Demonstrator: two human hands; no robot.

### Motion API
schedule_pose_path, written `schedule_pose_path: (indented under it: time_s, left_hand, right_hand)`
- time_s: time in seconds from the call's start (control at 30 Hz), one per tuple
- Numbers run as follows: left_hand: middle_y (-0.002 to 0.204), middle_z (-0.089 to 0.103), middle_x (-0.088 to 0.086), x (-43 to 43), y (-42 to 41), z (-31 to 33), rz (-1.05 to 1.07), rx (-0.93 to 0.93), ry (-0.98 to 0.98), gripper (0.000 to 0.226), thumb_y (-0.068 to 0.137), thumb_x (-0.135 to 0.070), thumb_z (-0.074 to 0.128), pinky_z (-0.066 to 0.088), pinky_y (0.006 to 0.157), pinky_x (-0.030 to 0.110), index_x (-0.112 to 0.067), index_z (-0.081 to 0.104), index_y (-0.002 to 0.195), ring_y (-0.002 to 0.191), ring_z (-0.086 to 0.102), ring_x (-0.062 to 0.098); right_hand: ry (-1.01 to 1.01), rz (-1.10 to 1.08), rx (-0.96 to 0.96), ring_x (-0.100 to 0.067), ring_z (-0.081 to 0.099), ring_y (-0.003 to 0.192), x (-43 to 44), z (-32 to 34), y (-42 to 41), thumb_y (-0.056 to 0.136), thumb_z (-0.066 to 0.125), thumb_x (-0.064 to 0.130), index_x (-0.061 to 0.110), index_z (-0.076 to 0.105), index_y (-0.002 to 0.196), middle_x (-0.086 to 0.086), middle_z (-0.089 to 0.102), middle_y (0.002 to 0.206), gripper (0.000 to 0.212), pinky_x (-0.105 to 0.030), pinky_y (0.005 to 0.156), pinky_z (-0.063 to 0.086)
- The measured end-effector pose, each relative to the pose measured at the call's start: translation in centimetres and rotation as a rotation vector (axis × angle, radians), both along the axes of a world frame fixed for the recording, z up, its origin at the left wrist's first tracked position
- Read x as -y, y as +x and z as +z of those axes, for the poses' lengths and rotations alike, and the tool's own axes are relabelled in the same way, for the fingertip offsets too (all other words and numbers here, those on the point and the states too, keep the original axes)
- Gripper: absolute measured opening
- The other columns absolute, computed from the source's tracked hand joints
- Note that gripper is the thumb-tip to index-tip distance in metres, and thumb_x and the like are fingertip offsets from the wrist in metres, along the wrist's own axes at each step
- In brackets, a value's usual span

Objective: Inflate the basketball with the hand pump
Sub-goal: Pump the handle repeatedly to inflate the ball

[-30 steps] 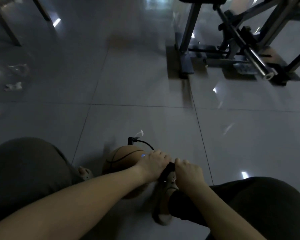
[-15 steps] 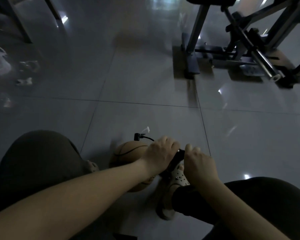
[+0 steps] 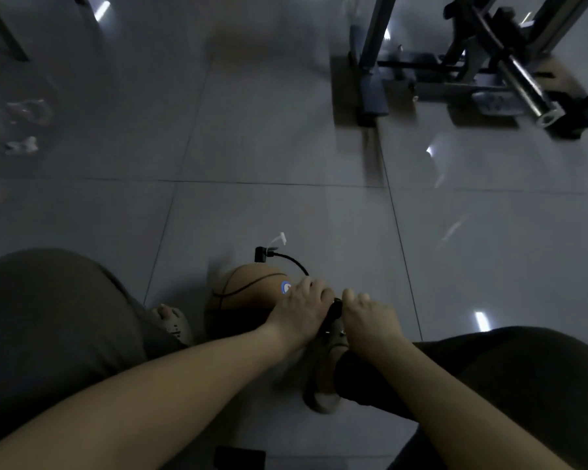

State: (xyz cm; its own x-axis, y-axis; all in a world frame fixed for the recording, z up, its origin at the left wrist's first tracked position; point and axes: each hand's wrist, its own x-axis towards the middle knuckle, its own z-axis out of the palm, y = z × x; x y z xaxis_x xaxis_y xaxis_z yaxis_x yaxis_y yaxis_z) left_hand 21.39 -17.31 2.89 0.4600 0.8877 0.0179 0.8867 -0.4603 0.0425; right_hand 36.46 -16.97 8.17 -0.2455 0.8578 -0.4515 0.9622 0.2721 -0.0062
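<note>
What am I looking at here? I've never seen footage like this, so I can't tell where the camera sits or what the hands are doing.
The camera is worn on a person's head and looks down, so you see their own arms and knees. They sit or crouch over a tiled floor. Both hands, the left hand and the right hand, close around the black pump handle. A thin black hose curves from there to the top of the basketball, which rests on the floor between the feet. A small blue gauge glows beside the left hand. The metal frame far right looks like exercise equipment and plays no part.
</note>
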Motion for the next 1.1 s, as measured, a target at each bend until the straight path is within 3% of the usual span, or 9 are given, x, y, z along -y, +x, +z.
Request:
schedule_pose_path:
  time_s: [0.13,0.23,0.37,0.43,0.57,0.7,0.83,1.0,1.1]
  left_hand:
    - [0.103,0.052,0.008,-0.3,-0.8,3.7,-0.054,0.065,-0.047,0.028,0.093,-0.025,0.030,0.043,0.075,0.036,-0.014,0.051,0.107,0.089,0.050,0.025]
    - [0.093,0.056,0.006,-1.9,-0.9,9.5,-0.046,0.207,0.055,0.047,0.086,-0.031,0.014,0.037,0.067,0.032,-0.013,0.055,0.100,0.079,0.051,0.023]
    - [0.087,0.056,0.005,-3.5,-1.2,14.0,-0.052,0.185,0.211,0.032,0.084,-0.031,0.029,0.028,0.065,0.030,-0.015,0.055,0.097,0.074,0.050,0.022]
    - [0.089,0.053,0.005,-2.8,-1.5,13.4,-0.034,0.184,0.210,0.025,0.086,-0.027,0.034,0.029,0.064,0.030,-0.016,0.052,0.099,0.074,0.047,0.020]
    - [0.089,0.051,0.008,-0.4,-0.3,8.2,0.036,0.141,0.136,0.034,0.092,-0.027,0.019,0.034,0.061,0.031,-0.014,0.049,0.097,0.075,0.047,0.022]
    - [0.088,0.051,0.007,0.0,0.2,3.8,0.060,0.112,0.074,0.017,0.093,-0.024,0.032,0.033,0.059,0.029,-0.015,0.047,0.094,0.074,0.046,0.020]
    - [0.088,0.052,0.008,0.0,0.4,1.0,0.056,0.063,0.034,0.011,0.090,-0.022,0.040,0.032,0.058,0.032,-0.015,0.047,0.094,0.075,0.048,0.022]
    - [0.090,0.054,0.009,-0.4,0.7,0.1,0.053,0.018,-0.019,0.011,0.087,-0.021,0.045,0.039,0.060,0.033,-0.013,0.047,0.095,0.075,0.050,0.023]
    - [0.102,0.051,0.011,-0.8,0.7,1.6,0.042,-0.045,-0.113,0.016,0.094,-0.021,0.044,0.037,0.070,0.035,-0.012,0.046,0.106,0.088,0.050,0.026]
  right_hand:
    - [0.058,-0.019,-0.032,-0.024,0.063,0.086,0.4,2.4,0.1,0.095,0.048,0.018,0.016,0.044,0.107,-0.005,0.059,0.105,0.013,-0.032,0.069,0.047]
    - [0.285,-0.055,-0.073,-0.023,0.054,0.068,-0.9,6.6,0.7,0.089,0.052,0.018,0.019,0.044,0.095,-0.002,0.057,0.090,0.010,-0.032,0.056,0.039]
    - [0.434,0.046,-0.142,-0.021,0.052,0.061,-2.3,11.3,1.2,0.091,0.050,0.021,0.018,0.043,0.089,0.001,0.051,0.077,0.007,-0.033,0.053,0.041]
    - [0.404,0.074,-0.150,-0.018,0.050,0.058,-2.0,11.1,1.0,0.095,0.046,0.020,0.018,0.043,0.089,0.002,0.050,0.074,0.007,-0.031,0.052,0.039]
    - [0.267,0.012,-0.085,-0.017,0.047,0.061,-0.4,6.0,0.8,0.095,0.053,0.026,0.021,0.035,0.091,0.001,0.052,0.082,0.019,-0.029,0.051,0.032]
    - [0.135,-0.014,-0.045,-0.017,0.047,0.064,-0.1,2.8,0.7,0.099,0.045,0.026,0.019,0.032,0.095,-0.001,0.046,0.088,0.016,-0.027,0.052,0.033]
    - [0.002,-0.015,-0.013,-0.021,0.054,0.079,-0.5,1.4,0.1,0.100,0.043,0.019,0.014,0.037,0.110,-0.007,0.051,0.104,0.012,-0.030,0.063,0.042]
    - [-0.041,-0.023,0.010,-0.024,0.061,0.092,-1.1,0.2,0.2,0.100,0.045,0.021,0.013,0.038,0.117,-0.008,0.051,0.111,0.020,-0.031,0.067,0.042]
    - [-0.029,-0.012,0.015,-0.022,0.061,0.092,-0.7,0.8,0.4,0.099,0.046,0.019,0.013,0.039,0.118,-0.006,0.053,0.110,0.021,-0.030,0.067,0.043]
